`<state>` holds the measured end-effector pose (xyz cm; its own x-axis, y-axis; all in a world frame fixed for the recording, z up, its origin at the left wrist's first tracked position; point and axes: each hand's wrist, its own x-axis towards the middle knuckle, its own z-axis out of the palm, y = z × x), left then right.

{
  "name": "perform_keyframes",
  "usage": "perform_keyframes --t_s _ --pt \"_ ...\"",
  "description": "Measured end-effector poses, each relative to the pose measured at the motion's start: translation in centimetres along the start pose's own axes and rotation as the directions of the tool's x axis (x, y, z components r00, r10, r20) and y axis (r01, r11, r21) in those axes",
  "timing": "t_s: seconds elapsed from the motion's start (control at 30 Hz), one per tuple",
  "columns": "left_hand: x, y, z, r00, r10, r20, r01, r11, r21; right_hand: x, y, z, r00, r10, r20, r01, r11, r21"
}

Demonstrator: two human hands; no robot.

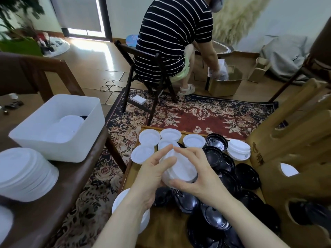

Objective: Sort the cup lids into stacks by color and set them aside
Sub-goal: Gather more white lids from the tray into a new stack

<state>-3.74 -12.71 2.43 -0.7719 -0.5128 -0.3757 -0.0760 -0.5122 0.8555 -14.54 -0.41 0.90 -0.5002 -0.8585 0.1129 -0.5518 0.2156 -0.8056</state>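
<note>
I hold a small stack of white cup lids between both hands above a low wooden table. My left hand cups its left side and my right hand grips its right side and bottom. Loose white lids lie at the table's far edge, with a short white stack to the right. Many black lids are scattered under and right of my hands. A tall stack of white lids rests on the dark table at left.
A white plastic bin holding white lids stands on the left table. A wooden stool crowds the right side. Beyond, a person in a striped shirt sits on a folding chair beside a cardboard box. A patterned rug covers the floor.
</note>
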Motion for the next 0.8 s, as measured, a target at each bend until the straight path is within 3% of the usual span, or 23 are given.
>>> perform_keyframes --t_s 0.3,0.53,0.8 --pt "0.4 -0.4 0.2 0.999 0.039 0.007 -0.039 0.998 0.039 -0.1 0.1 -0.9 0.998 0.004 0.07 -0.002 1.0 -0.019" --pt "0.5 -0.6 0.4 0.999 0.045 -0.011 -0.045 0.998 0.035 -0.4 -0.5 0.4 0.997 0.036 -0.061 -0.042 0.995 -0.089" --pt "0.1 -0.4 0.4 0.998 -0.01 0.067 0.007 0.999 0.035 0.2 0.4 -3.1 0.971 -0.03 0.236 -0.006 0.989 0.151"
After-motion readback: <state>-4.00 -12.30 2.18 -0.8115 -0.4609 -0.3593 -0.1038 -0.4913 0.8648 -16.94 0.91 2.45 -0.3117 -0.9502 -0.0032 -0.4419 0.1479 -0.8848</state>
